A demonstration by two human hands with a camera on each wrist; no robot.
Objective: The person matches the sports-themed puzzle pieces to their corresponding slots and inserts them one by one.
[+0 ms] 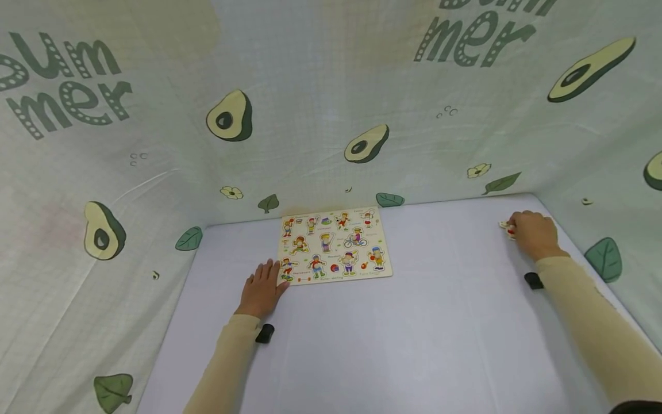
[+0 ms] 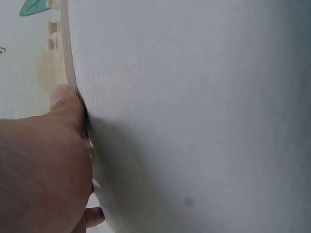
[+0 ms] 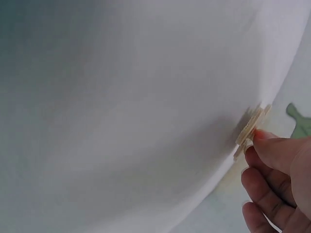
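A wooden puzzle board (image 1: 335, 244) with pictures of children at sports lies near the table's back edge, left of centre. My left hand (image 1: 261, 290) rests beside its lower left corner with fingers extended, the thumb touching the board's edge. In the left wrist view that thumb (image 2: 69, 108) presses against the board's side (image 2: 66, 53). Far to the right, my right hand (image 1: 535, 234) pinches a small wooden puzzle piece (image 1: 505, 226) low over the table. The right wrist view shows the piece (image 3: 250, 127) edge-on, by the thumb and index finger; its picture is hidden there.
A white-covered table (image 1: 403, 333) spreads under both arms. Cloth with avocado and leaf prints (image 1: 300, 167) hangs behind and at both sides of it. Black wrist devices show at the left wrist (image 1: 265, 333) and the right wrist (image 1: 533, 280).
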